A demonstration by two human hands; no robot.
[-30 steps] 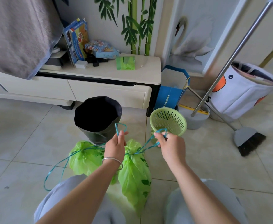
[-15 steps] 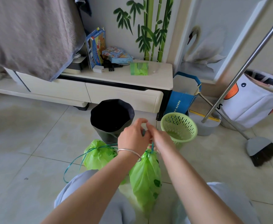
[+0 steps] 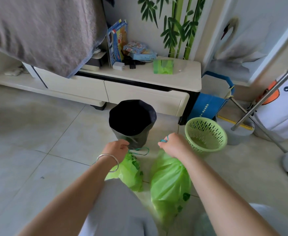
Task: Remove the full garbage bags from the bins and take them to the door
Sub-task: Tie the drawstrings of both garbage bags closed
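Bags out of bins: left hand pinched string of left bag, right hand fisted string of right bag. Bins at 12 o'clock stood emptied. Carry to door remained.

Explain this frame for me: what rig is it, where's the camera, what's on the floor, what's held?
There is no robot here. A person wears one wide-angle camera on the head, looking forward and down, so both bare arms reach in from the bottom edge.

The left hand, with a bracelet on its wrist, grips the drawstring of the left bag. The right hand grips the drawstring of the right bag. Both bags are green, tied and out of the bins.

On the tiled floor beyond them stand a black bin and a green basket, which looks empty. A cabinet stands behind; a broom leans at right.
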